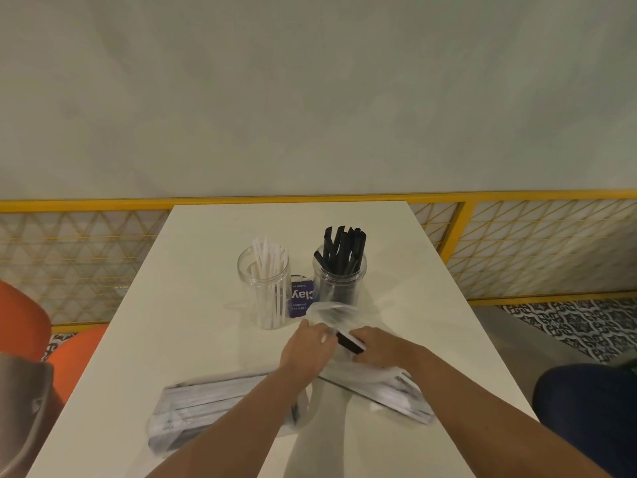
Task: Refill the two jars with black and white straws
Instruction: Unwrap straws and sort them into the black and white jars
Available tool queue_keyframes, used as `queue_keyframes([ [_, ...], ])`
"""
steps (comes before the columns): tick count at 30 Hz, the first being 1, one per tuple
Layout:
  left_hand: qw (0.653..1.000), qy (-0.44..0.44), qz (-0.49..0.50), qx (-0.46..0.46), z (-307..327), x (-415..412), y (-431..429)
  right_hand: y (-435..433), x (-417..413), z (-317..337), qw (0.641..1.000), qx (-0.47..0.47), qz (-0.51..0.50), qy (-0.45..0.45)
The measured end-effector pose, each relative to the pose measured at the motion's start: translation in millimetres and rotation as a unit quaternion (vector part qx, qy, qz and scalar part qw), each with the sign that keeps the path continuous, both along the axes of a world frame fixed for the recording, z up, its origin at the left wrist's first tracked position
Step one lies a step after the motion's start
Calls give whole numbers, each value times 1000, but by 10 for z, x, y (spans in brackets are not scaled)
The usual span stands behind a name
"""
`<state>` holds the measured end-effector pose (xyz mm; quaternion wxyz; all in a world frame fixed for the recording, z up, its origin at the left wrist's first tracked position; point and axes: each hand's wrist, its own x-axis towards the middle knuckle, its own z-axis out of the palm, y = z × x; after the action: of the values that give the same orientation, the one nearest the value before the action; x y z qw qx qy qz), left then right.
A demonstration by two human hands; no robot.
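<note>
Two clear jars stand mid-table: the left jar holds several white straws, the right jar several black straws. In front of them my left hand pinches the mouth of a clear plastic bag. My right hand grips a bundle of black straws at that bag's opening. The bag trails right under my right forearm. A second bag of wrapped straws lies under my left forearm.
The white table runs to a yellow mesh railing at the back. A purple card stands between the jars. Orange seats are at the left, a dark-clothed knee at the right.
</note>
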<state>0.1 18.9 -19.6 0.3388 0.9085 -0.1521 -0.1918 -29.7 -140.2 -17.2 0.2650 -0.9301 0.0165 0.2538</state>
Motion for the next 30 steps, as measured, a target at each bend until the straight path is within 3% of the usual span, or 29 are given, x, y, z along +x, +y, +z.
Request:
queue_keyframes([
  [6, 998, -21, 59, -3, -45, 68, 101, -29, -28, 8, 1000, -17, 10, -8],
  [10, 996, -19, 83, 33, -66, 89, 149, -84, -39, 63, 999, 42, -24, -12],
  [13, 997, -8, 48, 62, -87, 77, 159, -78, -15, 136, 989, 124, -80, -8],
  [19, 997, -34, -12, 68, -54, 63, 91, 20, 112, 402, 962, 205, -137, -120],
  [26, 997, -60, -17, 52, -11, 86, 80, 174, 224, 847, 926, 271, -152, -214],
  [30, 988, -147, -28, -43, 217, 48, 50, 239, 255, 1080, 905, 316, -151, -243],
])
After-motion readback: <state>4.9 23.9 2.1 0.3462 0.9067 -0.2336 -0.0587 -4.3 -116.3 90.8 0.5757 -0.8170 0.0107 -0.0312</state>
